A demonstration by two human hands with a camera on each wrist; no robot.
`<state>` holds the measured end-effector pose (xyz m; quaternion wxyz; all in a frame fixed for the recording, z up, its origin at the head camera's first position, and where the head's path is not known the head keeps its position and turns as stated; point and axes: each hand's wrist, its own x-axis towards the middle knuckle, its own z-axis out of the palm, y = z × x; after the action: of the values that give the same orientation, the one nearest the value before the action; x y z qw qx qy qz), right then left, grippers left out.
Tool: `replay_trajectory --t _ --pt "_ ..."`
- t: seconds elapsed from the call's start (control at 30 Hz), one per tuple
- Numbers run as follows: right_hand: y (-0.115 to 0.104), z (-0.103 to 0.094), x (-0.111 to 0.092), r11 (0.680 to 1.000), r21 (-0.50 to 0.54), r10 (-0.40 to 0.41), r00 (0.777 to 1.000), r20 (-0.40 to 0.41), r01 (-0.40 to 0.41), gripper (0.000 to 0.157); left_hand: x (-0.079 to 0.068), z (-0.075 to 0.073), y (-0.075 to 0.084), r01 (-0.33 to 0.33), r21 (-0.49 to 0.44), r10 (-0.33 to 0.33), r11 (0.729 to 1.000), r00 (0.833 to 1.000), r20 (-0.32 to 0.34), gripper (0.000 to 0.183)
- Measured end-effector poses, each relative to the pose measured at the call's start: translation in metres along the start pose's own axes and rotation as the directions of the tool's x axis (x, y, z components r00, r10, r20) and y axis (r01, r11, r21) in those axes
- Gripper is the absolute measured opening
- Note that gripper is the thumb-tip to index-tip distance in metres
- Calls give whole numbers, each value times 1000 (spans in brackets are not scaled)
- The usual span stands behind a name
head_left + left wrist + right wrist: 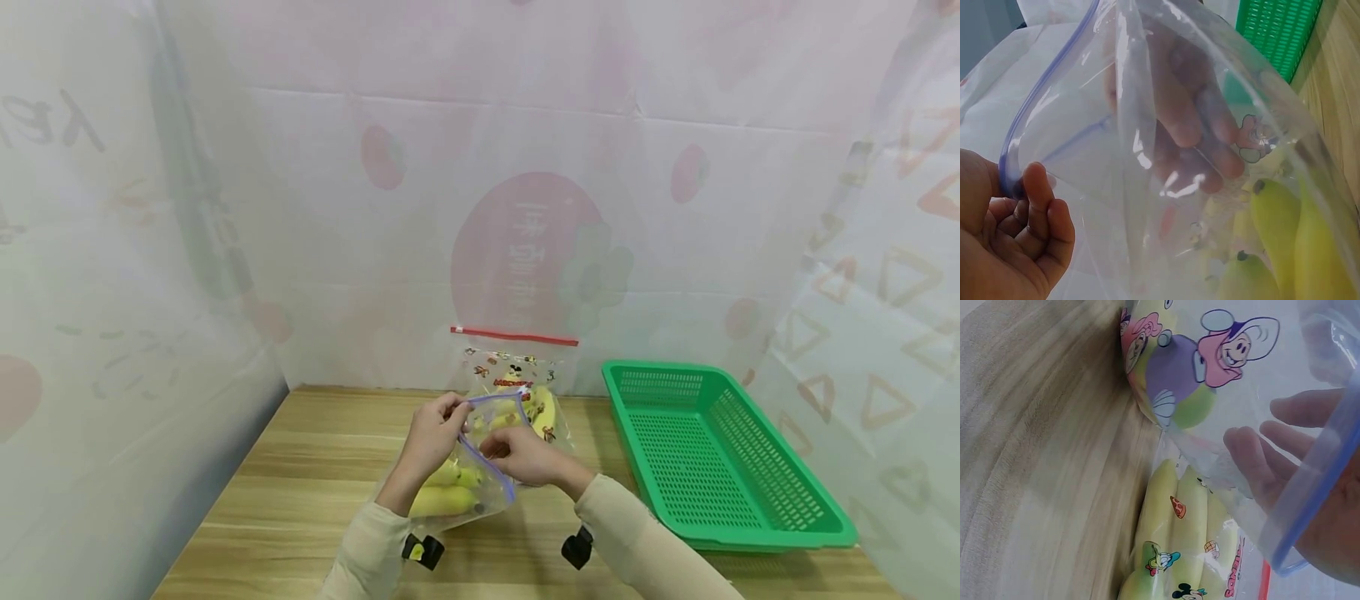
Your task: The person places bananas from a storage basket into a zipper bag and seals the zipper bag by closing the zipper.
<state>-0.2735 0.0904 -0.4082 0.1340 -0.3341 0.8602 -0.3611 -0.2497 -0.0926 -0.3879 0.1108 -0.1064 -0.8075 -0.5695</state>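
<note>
A clear bag with a purple zip edge (486, 461) stands open between the hands, yellow bananas (442, 502) lying inside it. My left hand (433, 429) pinches the zip edge at the mouth, thumb against finger in the left wrist view. My right hand (528, 454) reaches into the mouth; through the plastic its fingers (1179, 112) show with nothing between them, above the bananas. The right wrist view has cartoon prints (1235, 353) on the bag. Behind it lies a second printed bag with a red zip strip (515, 337), holding bananas (545, 412).
A green plastic basket (682, 467) with perforated sides stands to the right on the wooden table (300, 467). A pale printed cloth (337, 250) hangs behind the table's back edge and at both sides.
</note>
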Motion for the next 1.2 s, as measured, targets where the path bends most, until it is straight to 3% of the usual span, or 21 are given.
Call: replay_trajectory --t 0.3,0.5,0.6,0.7,0.83,0.97,1.2 --pt "2 1 -1 1000 21 -12 1000 7 12 12 0 0 -2 -9 -1 9 1000 1000 -4 17" --pt "-4 -1 -13 998 38 -45 998 -43 47 13 0 2 -3 -17 7 17 1000 1000 -8 16" --pt "-9 -4 -26 999 31 -6 995 -99 9 17 0 4 -3 -22 -1 22 1000 1000 1 16" --pt "-15 -5 -43 996 65 67 989 -132 -59 31 -1 7 -3 -12 -13 13 1000 1000 24 16" --pt "-24 -3 -64 979 154 141 989 -49 -132 42 -2 9 -3 0 -11 0 1000 999 51 15" --pt "-29 2 -73 974 187 127 991 31 -131 38 -1 10 -2 -4 14 4 1000 998 63 17" --pt "-27 12 -74 985 158 77 996 -40 -70 26 5 10 1 3 69 -14 998 987 162 24"
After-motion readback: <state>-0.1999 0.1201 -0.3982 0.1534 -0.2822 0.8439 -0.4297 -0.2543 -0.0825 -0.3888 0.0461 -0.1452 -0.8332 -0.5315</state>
